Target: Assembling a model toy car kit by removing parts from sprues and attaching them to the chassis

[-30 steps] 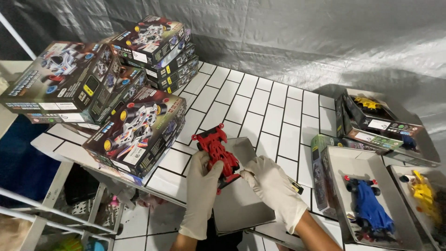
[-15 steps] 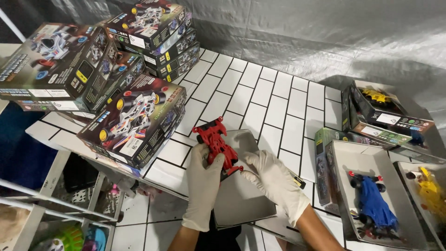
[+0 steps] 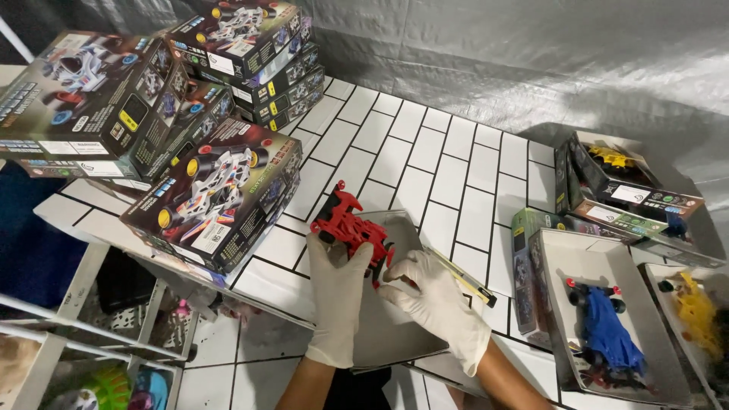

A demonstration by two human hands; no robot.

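Left hand (image 3: 336,292) in white glove grips red plastic toy car (image 3: 351,228) over grey tray (image 3: 395,334) on white tiled tabletop (image 3: 425,152). Right hand (image 3: 437,304) pinches car's near end. Looks like fitting step; steady hold needed.

Red toy car (image 3: 351,225) partly behind hands (image 3: 387,285)

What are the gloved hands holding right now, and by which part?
Both hands, left hand and right hand, grip the red toy car at its near end.
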